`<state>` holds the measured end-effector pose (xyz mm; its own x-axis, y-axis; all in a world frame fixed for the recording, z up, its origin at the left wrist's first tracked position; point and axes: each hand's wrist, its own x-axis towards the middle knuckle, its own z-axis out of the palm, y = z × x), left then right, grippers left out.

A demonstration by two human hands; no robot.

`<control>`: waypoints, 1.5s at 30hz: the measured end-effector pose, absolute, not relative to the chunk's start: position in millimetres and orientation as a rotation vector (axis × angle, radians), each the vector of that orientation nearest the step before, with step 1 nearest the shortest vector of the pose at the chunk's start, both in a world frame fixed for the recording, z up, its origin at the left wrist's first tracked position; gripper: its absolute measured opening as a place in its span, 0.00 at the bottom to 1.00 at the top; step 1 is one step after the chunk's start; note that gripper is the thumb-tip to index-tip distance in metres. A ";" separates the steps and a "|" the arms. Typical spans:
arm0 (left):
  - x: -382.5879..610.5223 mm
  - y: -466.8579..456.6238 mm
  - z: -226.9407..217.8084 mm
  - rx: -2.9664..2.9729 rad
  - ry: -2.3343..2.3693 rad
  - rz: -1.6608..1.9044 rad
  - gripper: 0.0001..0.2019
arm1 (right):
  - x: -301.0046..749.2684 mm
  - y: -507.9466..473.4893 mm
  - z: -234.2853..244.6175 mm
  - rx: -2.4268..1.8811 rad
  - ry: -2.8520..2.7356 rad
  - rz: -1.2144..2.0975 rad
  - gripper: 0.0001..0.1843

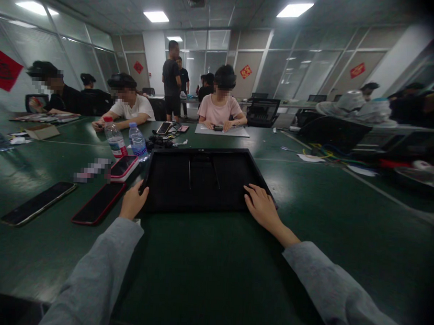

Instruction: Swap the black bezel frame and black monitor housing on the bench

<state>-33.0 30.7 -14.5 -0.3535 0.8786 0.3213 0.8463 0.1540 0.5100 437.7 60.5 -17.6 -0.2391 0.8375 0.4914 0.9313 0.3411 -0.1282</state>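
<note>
A flat black tray-like panel (202, 178) lies on the green table (205, 267) in front of me. My left hand (133, 202) grips its near left corner, fingers curled round the edge. My right hand (261, 205) rests flat on the near right corner with fingers stretched out on the surface. Both arms wear grey sleeves.
Left of the panel lie a red-cased phone (98, 203), a dark phone (39, 202) and another red-cased phone (124, 166). Two water bottles (138, 142) stand behind them. Several people sit at the far side; cables and gear (347, 134) crowd the right.
</note>
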 end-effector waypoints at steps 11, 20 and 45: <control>-30.9 30.6 -12.0 1.766 2.354 0.946 0.26 | 436.7 60.0 -17.2 -1.554 -2.121 -0.246 0.27; -33.6 32.0 -13.8 1.744 2.315 0.979 0.26 | 459.1 77.1 -18.5 -1.496 -1.820 -0.353 0.24; -46.2 31.1 -16.6 1.565 2.242 1.355 0.23 | 473.3 127.6 -38.0 -1.352 -1.451 0.496 0.29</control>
<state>-46.2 31.1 -16.6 -0.4710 0.7920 0.3884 0.7120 0.0814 0.6975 473.3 127.6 -38.0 0.1809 0.8992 0.3984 0.4676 0.2777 -0.8392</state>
